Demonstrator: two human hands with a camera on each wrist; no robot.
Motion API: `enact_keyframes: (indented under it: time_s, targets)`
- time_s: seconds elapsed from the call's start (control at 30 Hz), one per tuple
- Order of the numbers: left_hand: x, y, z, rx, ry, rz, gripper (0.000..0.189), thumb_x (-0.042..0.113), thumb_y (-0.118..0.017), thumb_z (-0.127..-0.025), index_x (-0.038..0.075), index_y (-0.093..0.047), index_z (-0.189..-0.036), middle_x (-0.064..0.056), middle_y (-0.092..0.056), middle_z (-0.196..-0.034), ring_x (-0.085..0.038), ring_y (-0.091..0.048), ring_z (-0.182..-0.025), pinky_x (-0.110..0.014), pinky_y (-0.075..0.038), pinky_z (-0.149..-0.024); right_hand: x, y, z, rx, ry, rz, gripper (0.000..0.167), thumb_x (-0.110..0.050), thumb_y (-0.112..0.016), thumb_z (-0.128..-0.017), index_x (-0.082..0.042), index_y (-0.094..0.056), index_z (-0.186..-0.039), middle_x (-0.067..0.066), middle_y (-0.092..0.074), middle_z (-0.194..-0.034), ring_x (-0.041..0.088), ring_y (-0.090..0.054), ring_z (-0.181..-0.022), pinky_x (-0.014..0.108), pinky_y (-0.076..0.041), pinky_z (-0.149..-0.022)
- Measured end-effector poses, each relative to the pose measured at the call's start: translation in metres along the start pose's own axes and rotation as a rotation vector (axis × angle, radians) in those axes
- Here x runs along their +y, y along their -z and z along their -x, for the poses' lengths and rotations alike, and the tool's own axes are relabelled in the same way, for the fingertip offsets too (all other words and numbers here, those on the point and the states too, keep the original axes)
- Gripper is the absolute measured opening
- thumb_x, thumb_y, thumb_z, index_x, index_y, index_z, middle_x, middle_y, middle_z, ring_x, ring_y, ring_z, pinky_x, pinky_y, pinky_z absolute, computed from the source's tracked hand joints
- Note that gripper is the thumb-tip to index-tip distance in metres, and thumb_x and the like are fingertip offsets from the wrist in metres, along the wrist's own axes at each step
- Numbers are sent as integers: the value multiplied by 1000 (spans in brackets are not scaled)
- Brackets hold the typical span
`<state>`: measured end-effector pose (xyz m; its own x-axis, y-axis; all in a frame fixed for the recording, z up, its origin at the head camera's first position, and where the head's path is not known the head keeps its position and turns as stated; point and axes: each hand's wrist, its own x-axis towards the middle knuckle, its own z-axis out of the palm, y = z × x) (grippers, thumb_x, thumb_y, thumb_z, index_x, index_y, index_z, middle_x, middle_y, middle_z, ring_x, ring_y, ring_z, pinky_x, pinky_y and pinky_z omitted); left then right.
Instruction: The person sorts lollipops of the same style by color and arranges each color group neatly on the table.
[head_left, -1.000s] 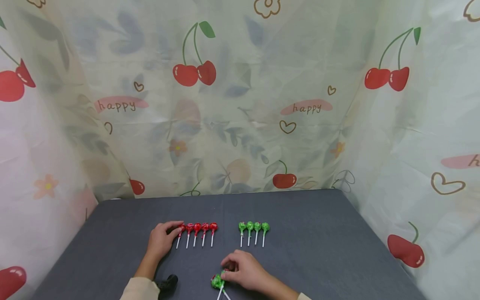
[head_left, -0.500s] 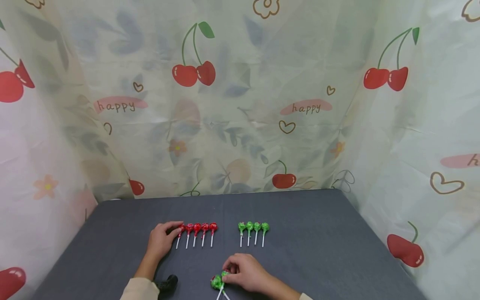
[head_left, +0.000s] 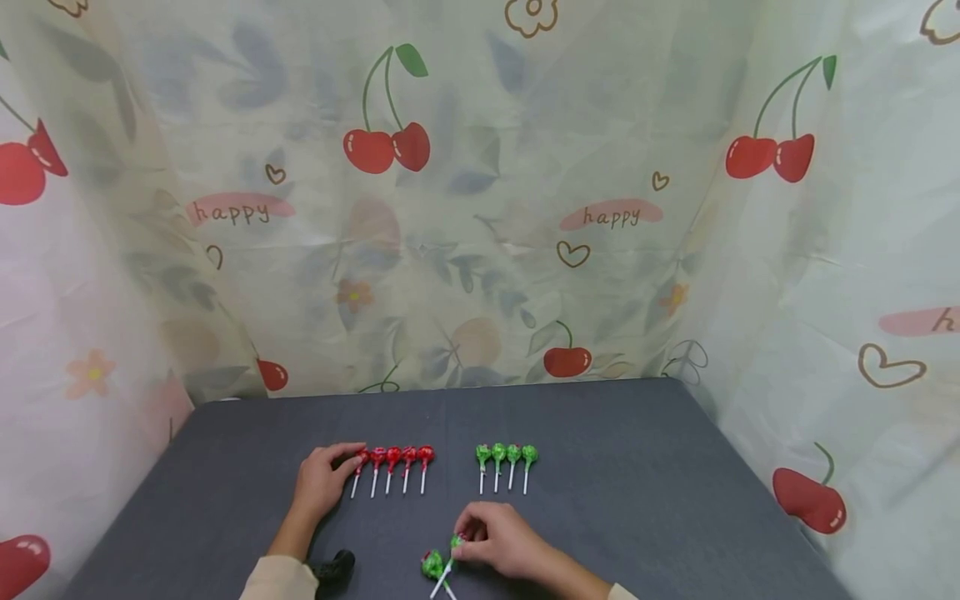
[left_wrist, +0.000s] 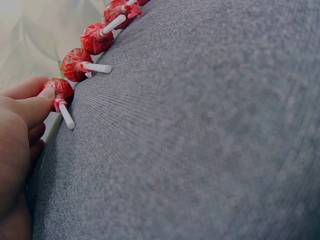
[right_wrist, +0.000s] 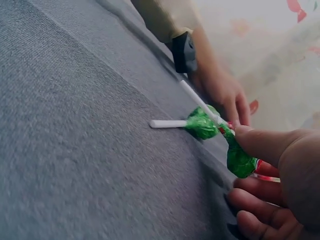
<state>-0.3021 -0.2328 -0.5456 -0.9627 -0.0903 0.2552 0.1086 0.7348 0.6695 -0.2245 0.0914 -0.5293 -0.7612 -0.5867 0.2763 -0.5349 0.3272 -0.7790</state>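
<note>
In the head view my left hand (head_left: 321, 483) is at the left end of a row of red-wrapped lollipops. Its thumb and fingers pinch the wrapped head of the leftmost red lollipop (left_wrist: 59, 92), whose white stick points down onto the cloth. Near the front, my right hand (head_left: 498, 537) pinches a green lollipop (right_wrist: 240, 157) by its head, the white stick slanting down to the left. Just beside it, a second green lollipop (head_left: 432, 564) lies on the cloth, partly crossed by the held one's stick in the head view.
Several more red lollipops (head_left: 393, 456) stretch rightward from my left hand. A row of green lollipops (head_left: 513, 452) lies to their right. Grey cloth (head_left: 637, 467) covers the table, and a printed curtain (head_left: 480, 208) surrounds it. A black wrist strap (head_left: 335, 567) shows by the left sleeve.
My right hand has shifted slightly to the right with the green lollipop, drawing its head away from the one lying beside it. The left hand has stayed put.
</note>
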Motion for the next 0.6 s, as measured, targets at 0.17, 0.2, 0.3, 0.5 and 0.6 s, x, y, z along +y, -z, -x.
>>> enact_keyframes:
  time_s: [0.17,0.2,0.3,0.5,0.6]
  targets:
    - [0,1,0,-1,-1,2,27,18,-68,-92,14,-72,-118,-12,-66,-113,-32,-55,-102,-53,-42,-88,-1,11,1,-34,-25,-27,17,-13,-79,-80,-9,-66,-89,-9,-64,-76,-3,-56,-65,18,-48,-59]
    - [0,1,1,0,-1,2,27,18,-68,-92,14,-72,-118,-12,-66,-113,-32,-56,-102,-53,-42,-88,-1,13,1,-42,-24,-27,17,-13,-79,-80,-9,-66,-90,-9,-64,-77,-2,-56,-66,18,-48,-60]
    - [1,2,1,3,2,-3,27,18,-69,-92,14,-72,-118,-12,-66,-113,-32,-56,-102,-53,-42,-87,-1,23,1,-58,-34,-18,17,-12,-79,-80,-10,-66,-91,-9,-64,-77,-1,-57,-68,20,-49,-62]
    - [1,2,1,-5,3,-13,27,19,-68,-92,14,-72,-118,-12,-66,-113,-33,-56,-102,-53,-42,-87,2,43,5,-56,-61,30,18,-13,-80,-80,-13,-68,-93,-11,-62,-78,1,-57,-71,21,-49,-65]
    - [2,1,1,-3,-4,-12,27,18,-68,-92,14,-72,-118,-13,-66,-113,-33,-56,-102,-54,-42,-88,3,53,8,-57,-73,52,18,-11,-80,-80,-12,-68,-94,-11,-64,-79,1,-58,-71,22,-49,-64]
